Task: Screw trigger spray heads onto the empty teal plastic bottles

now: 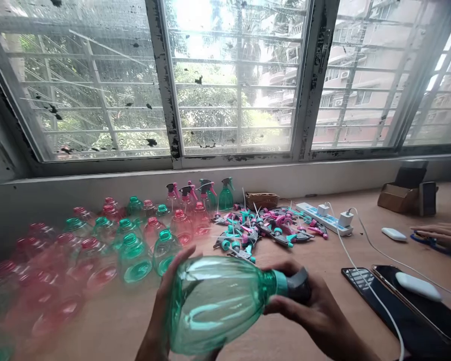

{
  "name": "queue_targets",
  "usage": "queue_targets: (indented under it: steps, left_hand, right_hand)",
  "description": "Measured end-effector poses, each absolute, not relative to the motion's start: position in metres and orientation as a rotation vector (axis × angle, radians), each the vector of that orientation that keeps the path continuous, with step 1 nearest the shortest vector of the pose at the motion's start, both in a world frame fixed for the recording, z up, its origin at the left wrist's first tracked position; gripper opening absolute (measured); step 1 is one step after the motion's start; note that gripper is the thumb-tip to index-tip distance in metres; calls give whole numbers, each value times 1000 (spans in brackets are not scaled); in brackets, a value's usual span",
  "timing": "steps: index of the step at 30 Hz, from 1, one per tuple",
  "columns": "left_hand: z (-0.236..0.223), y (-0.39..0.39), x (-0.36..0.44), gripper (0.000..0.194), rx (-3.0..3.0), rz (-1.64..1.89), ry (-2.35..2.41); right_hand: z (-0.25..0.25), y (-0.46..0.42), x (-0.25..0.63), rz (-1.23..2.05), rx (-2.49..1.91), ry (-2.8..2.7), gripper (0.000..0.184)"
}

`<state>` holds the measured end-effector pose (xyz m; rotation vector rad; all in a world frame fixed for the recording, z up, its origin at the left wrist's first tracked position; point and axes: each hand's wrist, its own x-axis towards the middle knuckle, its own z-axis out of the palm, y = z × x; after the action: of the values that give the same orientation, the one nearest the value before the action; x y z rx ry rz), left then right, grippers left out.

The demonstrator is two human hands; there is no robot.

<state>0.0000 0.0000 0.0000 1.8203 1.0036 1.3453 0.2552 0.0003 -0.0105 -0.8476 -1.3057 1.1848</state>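
Note:
A clear green spray bottle [214, 301] lies tilted on its side between my hands, its base to the left and its neck to the right. My left hand [169, 291] is wrapped around the base end, with some fingers hidden behind and under the bottle. At the neck, my right hand [304, 301] closes around the teal collar [280, 283] and the dark grey spray head [299, 286], which sits on the bottle's mouth. Beyond them, a pile of loose pink, teal and grey spray heads [255, 225] lies on the table.
Several open pink bottles [92, 260] and green bottles [135, 258] stand at left. Bottles with spray heads [226, 193] stand by the wall. At right are a power strip [323, 218] with white cables, phones [383, 306], white cases [394, 234], a cardboard box [400, 198] and another person's hand [443, 235].

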Motion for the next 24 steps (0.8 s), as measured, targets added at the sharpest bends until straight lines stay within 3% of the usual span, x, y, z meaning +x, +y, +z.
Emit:
queue_targets:
  steps: [5,11,16,18,24]
  left_hand:
    - [42,19,-9,83,2089,1549,876]
    - [35,36,-10,69,2235,1771,791]
    - [25,37,-22,107,2430,1479,833]
    - [26,34,-29,111,2377,1447,796]
    - [48,26,-39,87,2722,1454,960]
  right_hand:
    - [36,18,248,1312,-600,-1240,39]
    - [43,20,242,1344,-599,-1208,39]
    - [32,23,243,1493,-676,-1246,37]
    - [30,24,241,1530,-669,-1259,38]
    - [34,19,235,1464,-638,-1270,36]
